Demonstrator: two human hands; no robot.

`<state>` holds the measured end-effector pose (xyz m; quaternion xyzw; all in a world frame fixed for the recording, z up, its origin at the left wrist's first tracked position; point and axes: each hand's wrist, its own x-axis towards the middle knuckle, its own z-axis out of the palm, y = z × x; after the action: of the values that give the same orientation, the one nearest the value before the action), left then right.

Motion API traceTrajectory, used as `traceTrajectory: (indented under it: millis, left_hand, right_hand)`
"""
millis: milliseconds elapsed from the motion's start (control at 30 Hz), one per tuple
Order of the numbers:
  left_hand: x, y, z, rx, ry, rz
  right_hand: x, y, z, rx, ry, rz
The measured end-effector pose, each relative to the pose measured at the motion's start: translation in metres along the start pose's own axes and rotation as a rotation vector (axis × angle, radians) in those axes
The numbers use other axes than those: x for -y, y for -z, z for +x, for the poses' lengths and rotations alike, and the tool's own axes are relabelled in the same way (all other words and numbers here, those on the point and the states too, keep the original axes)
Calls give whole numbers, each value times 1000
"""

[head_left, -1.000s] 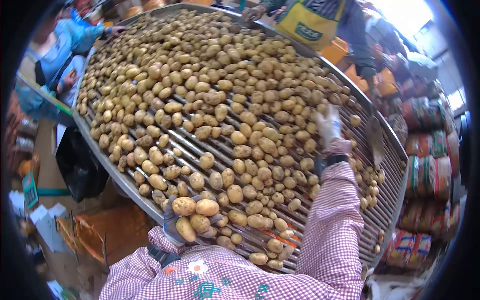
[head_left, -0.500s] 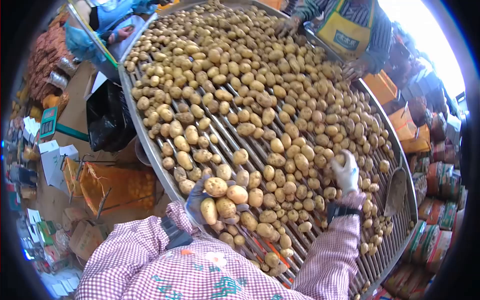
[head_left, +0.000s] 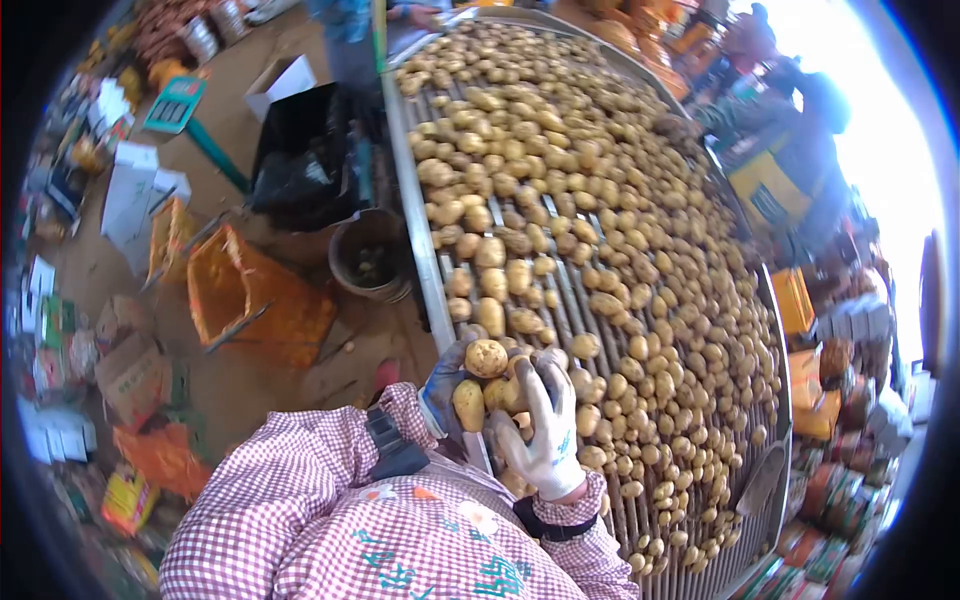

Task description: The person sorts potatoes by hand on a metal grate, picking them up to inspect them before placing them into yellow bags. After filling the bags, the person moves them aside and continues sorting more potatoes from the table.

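Note:
My left hand [head_left: 443, 388], in a blue and grey work glove, cups several potatoes [head_left: 487, 358] over the near left rim of the metal sorting table [head_left: 428, 290]. My right hand [head_left: 545, 432], in a white glove with soiled fingers, curls over the same potatoes from the right, its fingertips on them. Both hands are close together in front of my chest. Around them, many loose potatoes [head_left: 640, 345] cover the slatted top, small and large mixed.
A metal scoop [head_left: 762, 480] lies at the table's right edge. Left of the table stand a bucket [head_left: 372, 262], a black-lined bin [head_left: 305, 165], an orange mesh bag on a frame [head_left: 250, 300] and a green scale [head_left: 176, 104]. A person in a yellow apron [head_left: 768, 190] works across the table.
My right hand has come from the potatoes at the right to the ones in my left hand. My view has swung left, showing more of the floor and the bucket.

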<state>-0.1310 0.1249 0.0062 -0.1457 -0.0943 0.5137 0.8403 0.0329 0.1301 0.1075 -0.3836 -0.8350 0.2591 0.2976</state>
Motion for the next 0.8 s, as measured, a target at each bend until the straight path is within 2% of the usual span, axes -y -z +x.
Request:
traceTrajectory:
  millis: [33,67,100,133,167,200,267,300,333,367,400,467,500,567,600,667,700,733,800]
  left_hand:
    - [-8,-17,-16,-93,-42,83]
    - [-13,-35,-27,-126,-278,691]
    - [-27,-32,-38,-2,-189,375]
    - [-43,-28,-51,140,-109,74]
    - [-50,-28,-68,-36,-198,133]
    - [-55,-31,-75,158,-172,41]
    - [-75,-37,-102,-69,-243,74]
    - [-83,-25,-112,76,-431,196]
    - [-97,-9,-121,220,-620,339]
    - [-117,0,-127,541,-653,325]
    - [-130,4,-140,469,-836,407]
    - [-132,-78,-190,-105,-557,95]
    - [-143,-88,-204,-97,-609,119]
    - [-162,-104,-224,270,-661,184]
    - [-174,-121,-228,587,-621,253]
    - [-193,-123,-276,375,-652,165]
    - [-197,-106,-301,234,-813,198]
    - [-211,-92,-320,237,-865,138]
    - [-230,-92,-349,207,-945,274]
  right_hand:
    - [13,-5,7,35,20,0]
    - [25,-14,15,73,48,11]
    - [29,-25,20,91,125,44]
    - [33,-38,22,118,109,60]
    - [43,-50,35,95,275,-3]
    - [48,-57,46,52,440,-67]
    - [68,-76,63,108,414,9]
    - [72,-90,64,213,134,239]
    - [67,-107,70,257,145,324]
    - [72,-124,80,249,169,435]
    - [80,-139,91,246,196,554]
    - [92,-148,107,282,279,225]
    - [118,-148,124,264,298,244]
    - [118,-168,133,290,344,208]
    - [112,-179,137,283,371,179]
    - [101,-183,149,286,411,-14]
    - [100,-181,156,251,449,-121]
    - [81,-182,159,223,476,-234]
    - [26,-187,146,160,355,-494]
